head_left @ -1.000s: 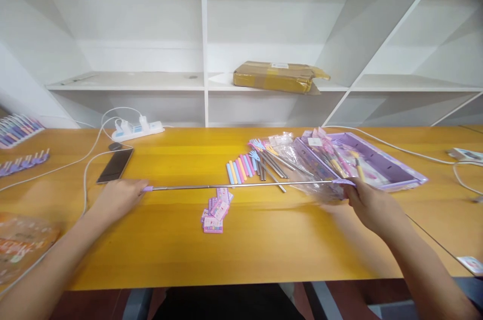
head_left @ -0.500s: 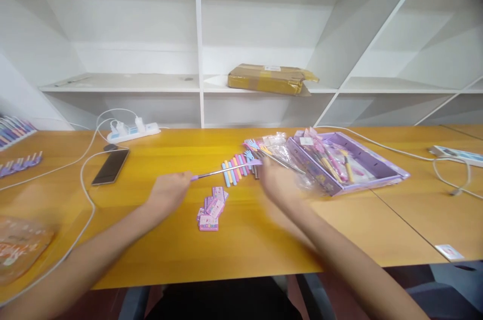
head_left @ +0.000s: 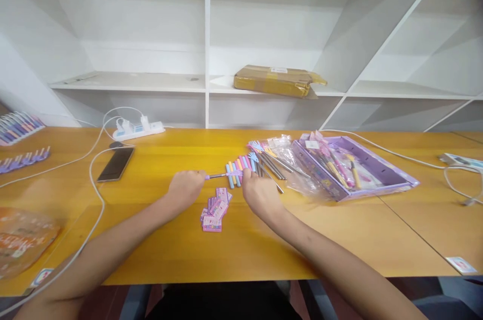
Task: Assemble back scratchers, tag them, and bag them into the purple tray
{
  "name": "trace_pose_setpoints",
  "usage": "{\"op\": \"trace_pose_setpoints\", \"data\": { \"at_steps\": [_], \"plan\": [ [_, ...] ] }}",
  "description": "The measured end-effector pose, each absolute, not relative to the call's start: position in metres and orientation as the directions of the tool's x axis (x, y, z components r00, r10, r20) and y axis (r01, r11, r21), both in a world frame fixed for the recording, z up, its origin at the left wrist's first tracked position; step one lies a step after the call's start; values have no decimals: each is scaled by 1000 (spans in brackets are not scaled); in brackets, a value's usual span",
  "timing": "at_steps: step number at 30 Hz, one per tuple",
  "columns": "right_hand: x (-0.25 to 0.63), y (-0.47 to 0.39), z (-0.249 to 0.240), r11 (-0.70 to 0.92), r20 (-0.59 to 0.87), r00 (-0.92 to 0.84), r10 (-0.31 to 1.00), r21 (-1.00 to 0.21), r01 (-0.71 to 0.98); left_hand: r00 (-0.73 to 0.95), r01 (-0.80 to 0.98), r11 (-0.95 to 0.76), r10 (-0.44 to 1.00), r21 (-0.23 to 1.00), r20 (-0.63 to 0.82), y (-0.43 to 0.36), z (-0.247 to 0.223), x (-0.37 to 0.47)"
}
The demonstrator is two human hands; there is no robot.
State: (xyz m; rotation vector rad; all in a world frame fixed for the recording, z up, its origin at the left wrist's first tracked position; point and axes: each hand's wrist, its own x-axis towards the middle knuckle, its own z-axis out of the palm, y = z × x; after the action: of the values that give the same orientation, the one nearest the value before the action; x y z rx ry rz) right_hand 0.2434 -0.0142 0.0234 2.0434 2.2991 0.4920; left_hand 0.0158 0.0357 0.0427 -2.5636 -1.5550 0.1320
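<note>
A purple telescopic back scratcher (head_left: 218, 176) with a metal rod is stretched level between my hands, above the table. My left hand (head_left: 187, 188) is closed around its handle end. My right hand (head_left: 260, 190) is closed at the purple claw-shaped head. Just behind lies a row of pastel handles (head_left: 230, 174) in blue, yellow, pink and purple. To the right of them are metal rods (head_left: 272, 165) with small hand-shaped heads (head_left: 256, 146) in blue, pink and yellow. Several pink and purple printed cards (head_left: 215, 212) lie overlapping in front of my hands.
On the right a purple box (head_left: 381, 164) holds wrapped items, with clear plastic bags (head_left: 283, 151) beside it. A phone (head_left: 116, 164), a power strip (head_left: 139, 130) and a white cable (head_left: 91, 174) are on the left. A taped carton (head_left: 273, 81) sits on the shelf.
My right hand has come leftward, closer to my left hand, and the rod between them shows shorter. The view has shifted slightly.
</note>
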Motion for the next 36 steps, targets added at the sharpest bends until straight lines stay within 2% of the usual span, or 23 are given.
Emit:
{"op": "trace_pose_setpoints", "data": {
  "at_steps": [6, 12, 17, 23, 25, 27, 29, 32, 36],
  "plan": [
    [244, -19, 24, 197, 93, -231, 969, 282, 939, 500, 849, -494, 866, -186, -15, 33, 50, 13],
    [255, -11, 26, 269, 179, -336, 924, 317, 909, 516, 845, -506, 857, -171, 14, 34, 47, 12],
    [255, -4, 27, 328, 197, -389, 900, 283, 901, 500, 852, -486, 866, -193, 27, 39, 42, 9],
    [295, -7, 24, 386, 375, -472, 798, 282, 878, 468, 863, -445, 882, -239, 50, 48, 45, -11],
    [347, -14, 24, 315, 425, -414, 805, 286, 905, 413, 888, -372, 904, -271, 113, 55, 52, -44],
    [413, -27, 24, 154, 491, -256, 833, 238, 959, 348, 911, -290, 921, -292, 172, 62, 59, -90],
    [474, -43, 20, 52, 492, -143, 859, 194, 980, 338, 913, -243, 901, -328, 273, 66, 62, -134],
    [523, -62, 9, -98, 432, 22, 901, 154, 983, 415, 871, -315, 883, -376, 221, 63, 56, -169],
    [517, -70, -2, -211, 303, 179, 936, 76, 975, 431, 862, -344, 884, -372, 183, 51, 46, -166]
  ]
}}
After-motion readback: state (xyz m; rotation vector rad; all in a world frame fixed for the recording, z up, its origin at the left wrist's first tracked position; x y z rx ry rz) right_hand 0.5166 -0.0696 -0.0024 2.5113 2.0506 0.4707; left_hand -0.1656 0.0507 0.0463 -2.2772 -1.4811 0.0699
